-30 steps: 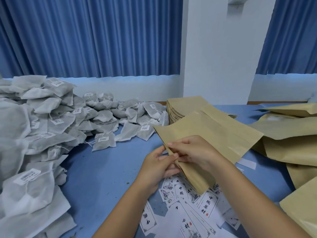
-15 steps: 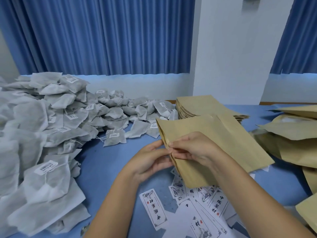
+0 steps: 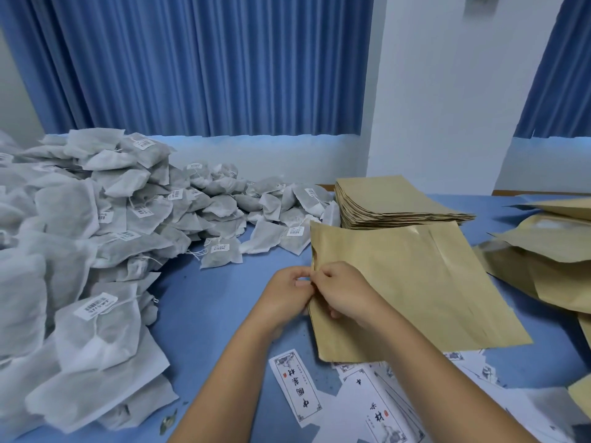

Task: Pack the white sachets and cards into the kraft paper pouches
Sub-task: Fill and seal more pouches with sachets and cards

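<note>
A flat kraft paper pouch (image 3: 425,289) lies in front of me on the blue table (image 3: 208,314). My left hand (image 3: 284,302) and my right hand (image 3: 345,292) both pinch its left edge, fingertips close together at the opening. A big heap of white sachets (image 3: 96,238) with barcode labels fills the left side. White cards (image 3: 295,386) with black characters lie scattered near the table's front, partly under the pouch and my arms.
A neat stack of empty kraft pouches (image 3: 393,203) stands behind the held pouch. Several bulging kraft pouches (image 3: 553,251) are piled at the right. A blue curtain (image 3: 208,65) and a white wall are behind the table.
The pouch has turned from a slanted pose to lie squarer and flatter on the table. Both hands stayed on its left edge. The camera view shifted left.
</note>
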Demonstrator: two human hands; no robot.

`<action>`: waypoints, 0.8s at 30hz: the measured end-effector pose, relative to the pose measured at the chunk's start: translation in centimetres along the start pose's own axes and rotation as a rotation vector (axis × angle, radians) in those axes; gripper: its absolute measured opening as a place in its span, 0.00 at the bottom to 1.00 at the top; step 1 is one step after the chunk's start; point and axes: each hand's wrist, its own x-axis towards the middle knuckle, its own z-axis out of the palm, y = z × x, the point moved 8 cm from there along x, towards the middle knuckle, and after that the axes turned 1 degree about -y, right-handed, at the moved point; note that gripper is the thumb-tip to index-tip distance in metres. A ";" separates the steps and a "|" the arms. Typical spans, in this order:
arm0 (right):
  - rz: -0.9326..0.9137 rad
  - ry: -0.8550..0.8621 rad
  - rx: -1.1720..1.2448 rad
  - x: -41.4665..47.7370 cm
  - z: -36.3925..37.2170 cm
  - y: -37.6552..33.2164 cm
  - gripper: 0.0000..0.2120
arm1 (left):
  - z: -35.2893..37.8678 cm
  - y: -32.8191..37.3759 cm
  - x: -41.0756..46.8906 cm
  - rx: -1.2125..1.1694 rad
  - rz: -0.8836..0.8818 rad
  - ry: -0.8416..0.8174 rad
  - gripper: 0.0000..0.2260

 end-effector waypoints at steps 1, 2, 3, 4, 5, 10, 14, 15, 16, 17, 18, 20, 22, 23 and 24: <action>-0.011 -0.008 0.065 0.2 0.2 0.1 0.15 | -0.3 -0.3 0.1 -0.031 -0.026 0.018 0.12; -0.017 -0.011 0.122 0.3 0.3 0.3 0.14 | -0.5 -0.5 0.2 -0.059 -0.045 0.037 0.12; -0.021 -0.012 0.165 0.3 0.5 0.5 0.14 | -0.7 -0.6 0.2 -0.080 -0.058 0.051 0.12; -0.021 -0.015 0.201 0.4 0.6 0.7 0.14 | -0.8 -0.7 0.2 -0.091 -0.065 0.058 0.12; -0.017 -0.021 0.243 0.4 0.9 1.0 0.14 | -0.7 -0.8 0.2 -0.100 -0.072 0.062 0.12; 0.116 -0.017 0.752 0.2 1.3 2.0 0.16 | -2.5 -1.6 0.5 -0.055 -0.131 0.215 0.15; 0.007 0.209 0.434 -0.1 -1.6 1.5 0.14 | -4.0 -1.0 0.8 0.147 -0.037 0.298 0.14; -0.020 0.219 0.272 -0.2 -1.8 1.1 0.17 | -3.5 -0.7 0.7 0.190 -0.005 0.276 0.11; -0.018 0.194 0.113 -0.1 -1.6 0.9 0.19 | -3.0 -0.3 0.7 0.226 0.030 0.257 0.09; 0.007 0.144 -0.031 0.0 -1.0 0.9 0.20 | -2.3 0.0 0.6 0.252 0.064 0.230 0.08; 0.038 0.093 -0.152 0.1 -0.4 1.0 0.21 | -1.7 0.0 0.7 0.269 0.090 0.196 0.09; 0.068 0.045 -0.176 0.6 0.2 0.9 0.21 | -1.7 -0.2 1.0 0.289 0.096 0.181 0.12; 0.117 0.054 0.126 1.3 -0.1 1.5 0.19 | -3.8 -1.2 1.5 0.268 0.022 0.299 0.12; 0.135 0.071 0.263 1.6 -0.4 1.6 0.17 | -5.2 -1.9 1.7 0.235 -0.026 0.363 0.10; 0.144 0.091 0.336 1.8 -0.7 1.8 0.16 | -6.2 -2.6 2.0 0.206 -0.066 0.393 0.08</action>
